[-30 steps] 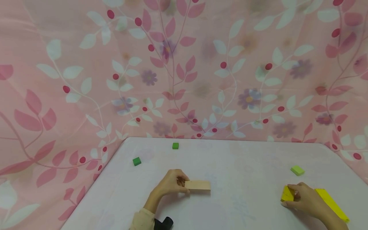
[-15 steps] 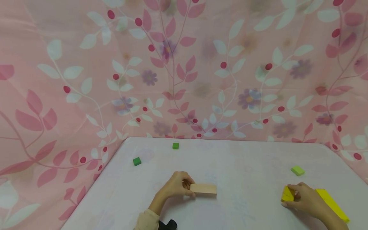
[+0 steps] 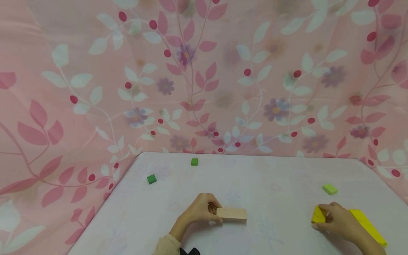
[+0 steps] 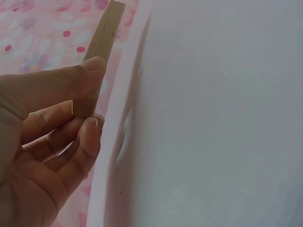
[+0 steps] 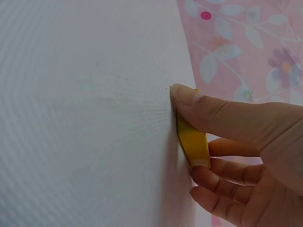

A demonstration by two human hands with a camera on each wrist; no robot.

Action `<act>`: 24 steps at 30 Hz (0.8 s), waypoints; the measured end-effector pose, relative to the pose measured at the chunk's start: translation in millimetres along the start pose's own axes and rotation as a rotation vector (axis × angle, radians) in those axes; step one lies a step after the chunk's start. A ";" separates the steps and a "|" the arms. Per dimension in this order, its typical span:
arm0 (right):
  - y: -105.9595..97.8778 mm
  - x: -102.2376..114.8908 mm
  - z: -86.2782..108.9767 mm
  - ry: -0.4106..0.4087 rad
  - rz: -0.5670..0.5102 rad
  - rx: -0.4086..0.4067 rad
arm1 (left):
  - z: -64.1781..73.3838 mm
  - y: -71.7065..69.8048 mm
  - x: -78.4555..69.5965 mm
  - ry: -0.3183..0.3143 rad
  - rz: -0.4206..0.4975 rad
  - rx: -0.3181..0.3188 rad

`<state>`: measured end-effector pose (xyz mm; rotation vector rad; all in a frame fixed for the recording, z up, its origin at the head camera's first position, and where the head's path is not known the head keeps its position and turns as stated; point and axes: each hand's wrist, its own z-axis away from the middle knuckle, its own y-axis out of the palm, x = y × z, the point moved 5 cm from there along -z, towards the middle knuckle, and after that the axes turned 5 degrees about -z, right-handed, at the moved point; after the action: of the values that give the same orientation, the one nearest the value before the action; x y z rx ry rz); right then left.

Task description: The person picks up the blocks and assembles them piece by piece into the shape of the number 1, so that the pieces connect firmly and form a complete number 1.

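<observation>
A plain wooden block (image 3: 233,214), long and flat, is pinched at its left end by my left hand (image 3: 201,209) over the middle of the table. In the left wrist view the thumb lies across the near end of the wooden block (image 4: 100,45), with fingertips on the other side. At the right, my right hand (image 3: 341,219) grips a short yellow block (image 3: 318,215) between thumb and fingers. The right wrist view has the yellow block (image 5: 193,144) at the table surface, partly covered by the thumb. Behind that hand lies a long yellow block (image 3: 368,227).
On the white-covered table (image 3: 255,177), a light green block (image 3: 329,189) lies beyond the right hand. Two small green blocks, one at the left (image 3: 151,179) and another green block (image 3: 194,162) near the back edge, stand apart. A pink floral cloth (image 3: 223,88) hangs behind.
My left hand has moved right and toward the near side, carrying the wooden block with it. My right hand and the yellow block have stayed in place.
</observation>
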<state>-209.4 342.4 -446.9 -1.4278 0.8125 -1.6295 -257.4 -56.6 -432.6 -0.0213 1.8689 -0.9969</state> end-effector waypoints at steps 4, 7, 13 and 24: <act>-0.8 1.3 -0.4 -0.015 0.005 -0.003 | -0.3 3.3 -0.3 -0.005 0.004 0.012; -1.4 1.4 -1.0 -0.023 0.011 -0.008 | -0.5 6.4 0.5 -0.003 0.002 0.022; -1.1 0.4 -2.0 -0.025 0.015 -0.009 | 0.2 14.0 2.5 -0.006 0.002 0.046; -0.5 0.9 -0.6 -0.020 0.016 -0.009 | 1.7 21.2 -1.4 -0.001 -0.048 0.050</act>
<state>-210.1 341.8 -446.1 -1.4381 0.8191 -1.5994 -247.2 -43.0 -445.4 -0.0370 1.8492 -1.0765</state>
